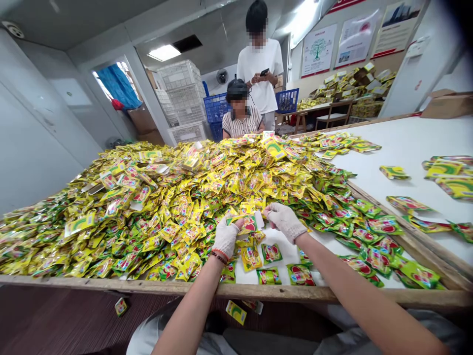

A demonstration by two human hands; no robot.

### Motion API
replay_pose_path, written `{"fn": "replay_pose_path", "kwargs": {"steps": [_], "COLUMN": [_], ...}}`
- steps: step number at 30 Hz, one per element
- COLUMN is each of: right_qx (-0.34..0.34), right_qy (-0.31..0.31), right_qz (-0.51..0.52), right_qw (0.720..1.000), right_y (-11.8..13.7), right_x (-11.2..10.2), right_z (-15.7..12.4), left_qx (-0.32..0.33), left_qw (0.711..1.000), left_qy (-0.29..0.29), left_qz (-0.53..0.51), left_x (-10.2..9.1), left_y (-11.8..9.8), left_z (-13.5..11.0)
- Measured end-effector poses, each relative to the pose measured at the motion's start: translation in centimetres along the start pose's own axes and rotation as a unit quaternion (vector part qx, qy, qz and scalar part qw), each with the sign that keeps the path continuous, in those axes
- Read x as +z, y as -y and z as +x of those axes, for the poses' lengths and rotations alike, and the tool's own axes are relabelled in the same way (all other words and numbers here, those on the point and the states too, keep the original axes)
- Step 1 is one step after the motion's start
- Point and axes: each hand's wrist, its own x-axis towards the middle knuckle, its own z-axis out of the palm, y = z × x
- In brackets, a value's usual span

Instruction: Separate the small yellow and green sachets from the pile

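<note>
My left hand [226, 238], in a white glove with the fingertips bare, grips a small yellow, green and red carton [248, 224] by its left end. A white flap [259, 220] stands out at the carton's right end. Just right of that flap is my right hand [285, 222], also gloved, with thumb and fingers pinched together; what they hold, if anything, is too small to make out. Below both hands, several small sachets, among them a yellow sachet [251, 258] and a green sachet [271, 253], lie on the white tabletop [242, 277].
A large heap of sachets [177, 207] covers the table, with some cartons on top. A wooden rim [148, 287] edges the table; a wooden divider [410, 229] runs at right. Cartons [449, 172] lie beyond it. Two people are behind the heap, a standing person [260, 74] holding a phone.
</note>
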Motion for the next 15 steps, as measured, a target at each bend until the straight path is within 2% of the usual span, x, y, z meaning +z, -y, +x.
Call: {"fn": "replay_pose_path", "kwargs": {"steps": [3, 6, 10, 12, 15], "right_qx": [-0.028, -0.044, -0.038, -0.022, 0.026], "right_qy": [-0.013, 0.045, 0.065, 0.096, 0.18], "right_qz": [-0.023, -0.066, -0.069, -0.05, -0.01], "right_qw": [0.999, 0.996, 0.995, 0.994, 0.983], "right_y": [-0.5, -0.6, -0.1, 0.0, -0.3], "right_x": [0.2, 0.3, 0.0, -0.1, 0.2], "right_z": [0.4, 0.4, 0.0, -0.3, -0.8], "left_qx": [-0.022, -0.018, -0.001, -0.005, 0.01], "left_qw": [0.999, 0.998, 0.998, 0.997, 0.996], "left_qy": [0.029, 0.055, -0.004, 0.006, 0.041], "left_qz": [-0.013, 0.005, 0.067, 0.075, 0.078], "left_x": [0.2, 0.2, -0.1, -0.2, -0.3], "left_y": [-0.1, -0.1, -0.1, -0.2, 0.0], "left_z": [-0.3, -0.5, -0.5, -0.7, -0.7]}}
